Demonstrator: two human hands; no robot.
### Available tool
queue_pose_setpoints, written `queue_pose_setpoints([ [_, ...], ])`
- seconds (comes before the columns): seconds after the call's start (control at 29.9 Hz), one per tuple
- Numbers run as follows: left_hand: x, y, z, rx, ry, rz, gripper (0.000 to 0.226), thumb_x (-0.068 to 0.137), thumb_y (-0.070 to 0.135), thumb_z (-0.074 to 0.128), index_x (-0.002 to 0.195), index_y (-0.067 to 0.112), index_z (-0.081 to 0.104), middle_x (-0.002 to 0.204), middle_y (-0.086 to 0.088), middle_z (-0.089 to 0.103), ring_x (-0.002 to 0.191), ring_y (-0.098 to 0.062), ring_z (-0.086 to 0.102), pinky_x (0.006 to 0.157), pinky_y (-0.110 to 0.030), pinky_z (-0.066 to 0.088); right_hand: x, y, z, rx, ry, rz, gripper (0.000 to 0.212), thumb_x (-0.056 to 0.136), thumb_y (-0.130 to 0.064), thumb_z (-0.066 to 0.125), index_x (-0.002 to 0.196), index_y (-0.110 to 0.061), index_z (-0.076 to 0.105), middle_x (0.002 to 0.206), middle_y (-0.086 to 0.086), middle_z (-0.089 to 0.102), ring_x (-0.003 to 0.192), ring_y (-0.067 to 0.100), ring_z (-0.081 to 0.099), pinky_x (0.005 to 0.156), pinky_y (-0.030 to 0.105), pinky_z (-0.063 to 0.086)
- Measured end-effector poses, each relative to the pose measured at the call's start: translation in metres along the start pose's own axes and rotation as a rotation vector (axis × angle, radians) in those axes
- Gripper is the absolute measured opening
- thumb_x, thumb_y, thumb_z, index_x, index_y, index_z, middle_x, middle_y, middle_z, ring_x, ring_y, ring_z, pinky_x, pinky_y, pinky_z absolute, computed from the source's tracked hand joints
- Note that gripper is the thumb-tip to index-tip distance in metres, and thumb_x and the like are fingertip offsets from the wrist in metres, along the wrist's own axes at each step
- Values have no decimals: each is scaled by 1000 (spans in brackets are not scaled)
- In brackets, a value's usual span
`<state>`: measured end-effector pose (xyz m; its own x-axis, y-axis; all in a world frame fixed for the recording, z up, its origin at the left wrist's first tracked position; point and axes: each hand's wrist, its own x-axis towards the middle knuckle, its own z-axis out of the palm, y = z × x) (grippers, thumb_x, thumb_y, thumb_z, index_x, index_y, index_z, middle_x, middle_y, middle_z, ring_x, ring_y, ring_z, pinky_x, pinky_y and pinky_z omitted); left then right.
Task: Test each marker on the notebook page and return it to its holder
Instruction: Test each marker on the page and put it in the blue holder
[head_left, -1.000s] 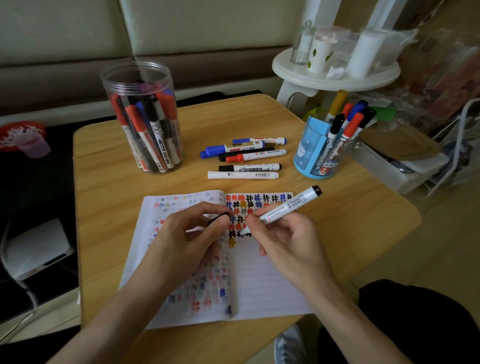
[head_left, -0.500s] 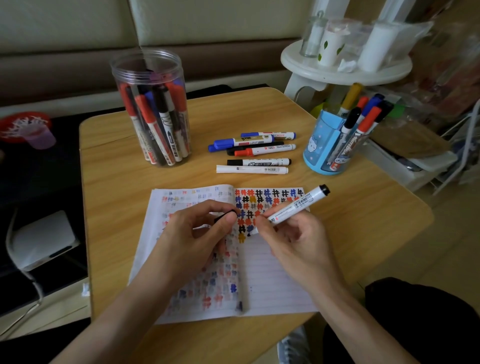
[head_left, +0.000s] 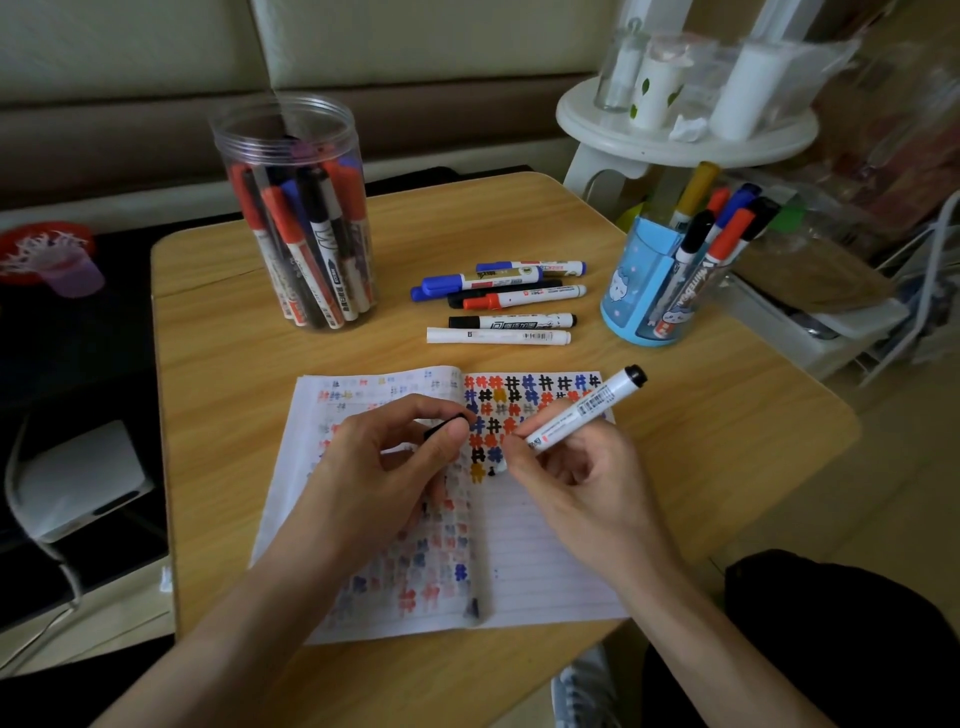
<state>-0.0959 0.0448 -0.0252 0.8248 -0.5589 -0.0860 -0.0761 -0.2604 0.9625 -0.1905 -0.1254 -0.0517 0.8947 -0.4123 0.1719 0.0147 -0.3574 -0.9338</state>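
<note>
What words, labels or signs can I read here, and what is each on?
"WHITEBOA", rest hidden: barrel of a red-capped white marker in the blue plastic pen holder.
"#": coloured marks in rows on the lined notebook page.
Too small or blurred: print and barcode on the black-ended white marker in the right hand; labels on the loose markers on the wooden table and in the clear plastic jar.

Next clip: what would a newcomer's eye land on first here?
The right hand holds a white marker tip-down on the notebook, among rows of coloured hash marks; the left hand pinches a black cap. Behind stand a clear jar of markers, left, and a blue pen holder, right.
</note>
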Motion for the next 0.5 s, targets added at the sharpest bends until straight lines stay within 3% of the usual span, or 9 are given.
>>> queue_pose_setpoints([
  [0.2,0,1,0,0,7,0,23,87,40,63,104,28,73,64,13,68,46,-2,56,43,-15,43,0,-1,-3,94,29,73,6,93,-15,75,89,-16,70,76,-3,69,65,5,60,58,19,51],
  [0.33,1,1,1,-5,6,-8,27,84,43,62,103,29,73,63,16,67,48,0,58,43,-15,43,0,0,-1,81,18,55,5,94,-20,75,90,-19,71,75,-1,69,66,20,63,57,30,54],
  [0.5,2,-2,1,-11,21,-15,20,89,40,65,103,29,74,63,14,66,47,-2,56,43,-17,42,1,1,-1,21,-4,4,13,93,-13,75,83,-19,70,70,-5,66,60,5,57,53,21,47],
])
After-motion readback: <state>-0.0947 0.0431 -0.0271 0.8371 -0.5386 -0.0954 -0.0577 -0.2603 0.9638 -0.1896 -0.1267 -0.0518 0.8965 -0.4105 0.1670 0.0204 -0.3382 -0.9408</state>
